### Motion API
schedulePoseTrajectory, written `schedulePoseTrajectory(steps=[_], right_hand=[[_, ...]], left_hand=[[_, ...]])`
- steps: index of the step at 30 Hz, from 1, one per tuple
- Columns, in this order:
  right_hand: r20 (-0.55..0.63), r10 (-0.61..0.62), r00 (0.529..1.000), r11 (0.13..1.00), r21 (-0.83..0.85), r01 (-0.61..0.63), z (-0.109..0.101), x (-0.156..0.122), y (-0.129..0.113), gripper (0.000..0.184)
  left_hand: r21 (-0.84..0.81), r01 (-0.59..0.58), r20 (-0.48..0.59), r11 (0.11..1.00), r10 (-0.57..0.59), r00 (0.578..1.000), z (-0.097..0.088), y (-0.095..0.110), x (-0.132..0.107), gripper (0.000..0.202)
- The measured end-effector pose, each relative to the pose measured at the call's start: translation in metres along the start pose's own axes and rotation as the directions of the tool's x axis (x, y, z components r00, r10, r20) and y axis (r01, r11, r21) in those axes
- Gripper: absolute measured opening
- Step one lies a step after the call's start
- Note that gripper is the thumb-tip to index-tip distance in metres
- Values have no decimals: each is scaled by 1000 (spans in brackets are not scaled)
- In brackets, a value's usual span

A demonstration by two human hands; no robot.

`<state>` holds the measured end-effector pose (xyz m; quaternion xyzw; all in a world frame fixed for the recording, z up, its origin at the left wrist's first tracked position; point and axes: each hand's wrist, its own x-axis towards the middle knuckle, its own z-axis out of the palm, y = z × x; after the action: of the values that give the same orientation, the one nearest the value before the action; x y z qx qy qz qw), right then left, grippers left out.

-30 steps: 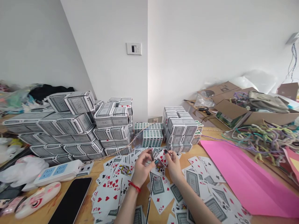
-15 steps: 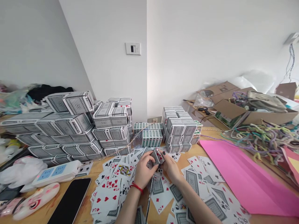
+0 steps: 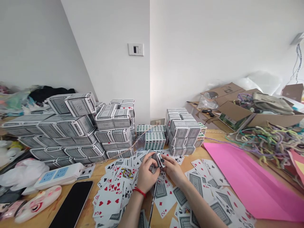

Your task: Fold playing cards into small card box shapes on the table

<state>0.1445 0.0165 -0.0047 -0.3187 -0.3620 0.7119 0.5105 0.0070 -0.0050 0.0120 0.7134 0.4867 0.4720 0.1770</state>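
My left hand (image 3: 147, 172), with a red cord bracelet at its wrist, is closed around playing cards (image 3: 155, 157) that look bent or folded together. On the other side, the fingers of my right hand (image 3: 174, 172) press against the same small bundle. Its exact shape is partly hidden by my fingers. Beneath and around both hands lie many loose playing cards (image 3: 108, 202), some face up and some showing grey patterned backs. Straight beyond my hands stand several green and white card packs (image 3: 155, 141).
Blocks folded from cards are stacked at left (image 3: 64, 126) and behind right (image 3: 185, 129). A black phone (image 3: 71, 204) and white power strip (image 3: 59, 175) lie at left. Right are a pink sheet (image 3: 242, 183), tangled yarn (image 3: 266, 139) and an open cardboard box (image 3: 273, 118).
My right hand's fingers have shifted over the bundle, and the red-marked card face in it has turned mostly out of sight. My left hand keeps its hold. The view has shifted slightly.
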Motion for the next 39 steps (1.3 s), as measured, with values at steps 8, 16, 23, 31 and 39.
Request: schedulePoseTrajectory(steps=[8,16,23,31,39], right_hand=[[-73,-119,990,986,-124,110,0,2,7,33],[-19,-173,985,964,-207,166,-1,2,9,38],[-1,-164,986,964,-212,160,-1,1,7,40],[16,-164,986,958,-234,163,2,-1,4,40],[76,-163,984,963,-206,176,5,-4,0,37]], left_hand=[[58,-61,-16,996,62,998,-1,2,1,19],[116,-53,-23,992,56,998,1,0,0,19],[91,-38,-11,995,39,999,2,-2,0,20],[132,-48,-5,990,49,999,2,-2,0,19],[126,-25,29,992,21,999,2,-2,-1,18]])
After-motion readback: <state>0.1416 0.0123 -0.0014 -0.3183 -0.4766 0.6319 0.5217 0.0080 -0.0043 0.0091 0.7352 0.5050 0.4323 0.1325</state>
